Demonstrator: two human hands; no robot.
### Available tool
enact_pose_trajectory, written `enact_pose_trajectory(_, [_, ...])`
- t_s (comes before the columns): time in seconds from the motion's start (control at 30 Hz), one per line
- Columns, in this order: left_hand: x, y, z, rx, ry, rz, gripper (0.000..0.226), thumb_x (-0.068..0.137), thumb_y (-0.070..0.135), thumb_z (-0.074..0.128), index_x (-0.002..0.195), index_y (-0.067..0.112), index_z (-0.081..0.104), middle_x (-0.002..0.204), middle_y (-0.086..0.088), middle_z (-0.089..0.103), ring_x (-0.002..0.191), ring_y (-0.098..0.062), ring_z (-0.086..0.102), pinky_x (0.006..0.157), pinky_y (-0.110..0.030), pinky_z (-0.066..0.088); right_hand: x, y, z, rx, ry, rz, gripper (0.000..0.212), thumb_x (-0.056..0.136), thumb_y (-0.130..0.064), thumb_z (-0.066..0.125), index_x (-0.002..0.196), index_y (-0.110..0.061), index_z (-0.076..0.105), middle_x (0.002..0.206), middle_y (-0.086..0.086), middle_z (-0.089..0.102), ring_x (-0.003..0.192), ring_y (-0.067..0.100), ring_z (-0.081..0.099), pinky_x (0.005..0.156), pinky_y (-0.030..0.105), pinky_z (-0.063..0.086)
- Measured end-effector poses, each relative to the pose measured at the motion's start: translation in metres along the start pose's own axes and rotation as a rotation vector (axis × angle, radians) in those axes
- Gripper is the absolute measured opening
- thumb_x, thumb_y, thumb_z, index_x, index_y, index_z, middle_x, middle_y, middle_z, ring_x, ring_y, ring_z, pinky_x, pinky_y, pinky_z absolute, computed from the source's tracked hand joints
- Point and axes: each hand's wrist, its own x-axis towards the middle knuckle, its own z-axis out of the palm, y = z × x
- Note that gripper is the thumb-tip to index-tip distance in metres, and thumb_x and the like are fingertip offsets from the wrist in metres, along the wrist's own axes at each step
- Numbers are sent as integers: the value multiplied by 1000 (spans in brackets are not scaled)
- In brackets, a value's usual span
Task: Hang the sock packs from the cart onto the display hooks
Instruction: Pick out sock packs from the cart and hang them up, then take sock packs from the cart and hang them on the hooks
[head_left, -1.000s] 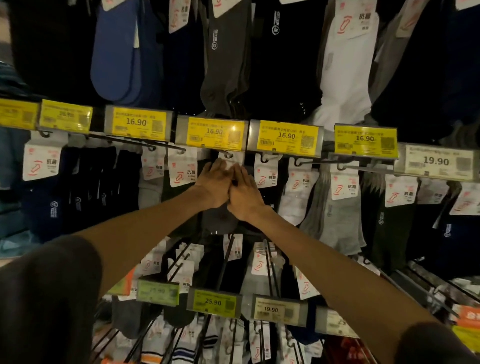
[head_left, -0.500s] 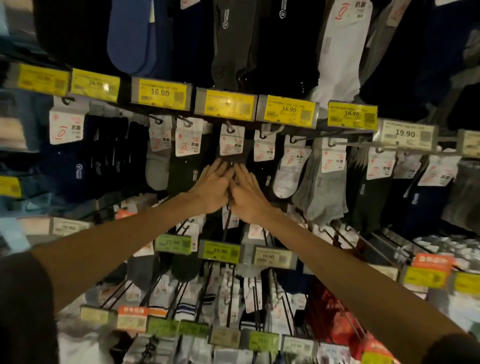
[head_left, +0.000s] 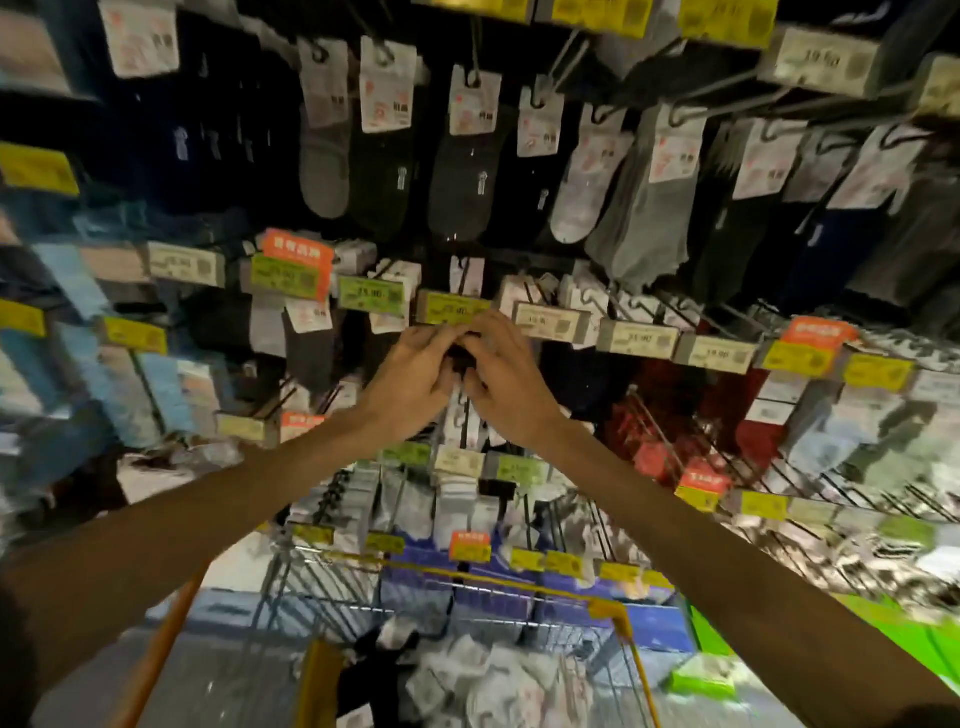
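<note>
My left hand (head_left: 410, 379) and my right hand (head_left: 511, 384) meet fingertip to fingertip in front of the middle row of display hooks, just under a yellow-green price label (head_left: 452, 309). Both hands' fingers are curled inward around a small dark item (head_left: 460, 361) between them; blur hides what it is. Sock packs (head_left: 470, 156) with white header cards hang from the hooks (head_left: 563, 57) of the row above. Down at the bottom, the cart (head_left: 519, 582) with a yellow rim holds a heap of loose sock packs (head_left: 467, 670).
Rows of long wire hooks (head_left: 691, 447) with price tags stick out toward me on the right and below my hands. Red packs (head_left: 670, 400) hang to the right. An orange cart bar (head_left: 156, 654) runs at lower left, and a green box (head_left: 701, 680) lies at lower right.
My view has tilted down, bringing the cart into sight. Both hands dropped from the upper hook row to the row below, and their straight fingers are now curled.
</note>
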Motion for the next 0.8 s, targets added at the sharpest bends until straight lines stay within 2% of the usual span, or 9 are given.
enact_pose_trajectory(0.17, [-90, 21, 31, -2, -103, -155, 53, 91, -1, 50, 143, 6, 45, 123, -22, 60, 105, -38, 59, 86, -35, 42, -102, -29, 35, 99, -91, 137, 33, 86, -11, 48, 114, -2, 64, 127, 22, 53, 123, 41, 45, 105, 46, 39])
enact_pose_trajectory(0.3, [-174, 33, 80, -31, -313, -325, 51, 94, 1, 46, 143, 13, 43, 101, -15, 61, 86, -36, 60, 69, -40, 46, -198, -40, 73, 202, -310, 309, 38, 92, -10, 55, 130, -8, 58, 140, 18, 46, 134, 32, 35, 112, 40, 27])
enact_pose_trajectory(0.37, [-216, 35, 100, -60, -388, -419, 50, 96, 6, 44, 145, 14, 42, 113, -16, 61, 91, -34, 60, 73, -39, 47, -236, -47, 90, 252, -432, 361, 36, 94, -11, 51, 129, -4, 59, 138, 21, 48, 133, 36, 37, 112, 43, 29])
enact_pose_trajectory(0.43, [-252, 33, 115, -101, -417, -483, 48, 98, 9, 43, 145, 16, 42, 117, -19, 62, 85, -32, 62, 72, -39, 51, -272, -52, 111, 298, -485, 434, 39, 88, -15, 42, 113, 2, 65, 118, 26, 58, 117, 46, 49, 101, 48, 41])
enact_pose_trajectory(0.5, [-280, 29, 129, -96, -473, -532, 49, 98, 8, 44, 146, 16, 41, 101, -21, 64, 62, -26, 57, 55, -36, 46, -304, -57, 125, 370, -570, 550, 44, 83, -18, 37, 106, 4, 65, 110, 27, 57, 108, 48, 52, 92, 51, 45])
enact_pose_trajectory(0.57, [-305, 25, 144, -132, -534, -599, 49, 99, 5, 43, 147, 14, 40, 83, -12, 61, 49, -16, 44, 46, -28, 33, -331, -55, 142, 335, -630, 578, 34, 88, -10, 51, 116, 3, 63, 119, 27, 54, 115, 42, 48, 96, 47, 41])
enact_pose_trajectory(0.63, [-331, 14, 163, -142, -577, -664, 49, 98, 1, 41, 146, 11, 41, 102, -15, 67, 56, -14, 50, 49, -23, 36, -356, -53, 162, 338, -716, 591, 35, 91, -11, 58, 126, -5, 60, 125, 20, 51, 124, 35, 43, 103, 39, 37])
enact_pose_trajectory(0.7, [-358, -2, 187, -183, -617, -792, 51, 96, -4, 41, 146, 9, 41, 118, -16, 62, 73, -19, 56, 54, -22, 43, -379, -52, 186, 384, -790, 622, 36, 90, -10, 56, 126, -7, 61, 115, 17, 53, 122, 37, 45, 100, 38, 40])
enact_pose_trajectory(0.8, [-396, -23, 224, -199, -706, -905, 51, 92, -9, 41, 141, 5, 43, 99, -12, 57, 72, -22, 56, 56, -28, 49, -412, -51, 220, 350, -941, 631, 44, 89, -4, 53, 133, -7, 55, 130, 21, 50, 129, 35, 38, 104, 34, 33])
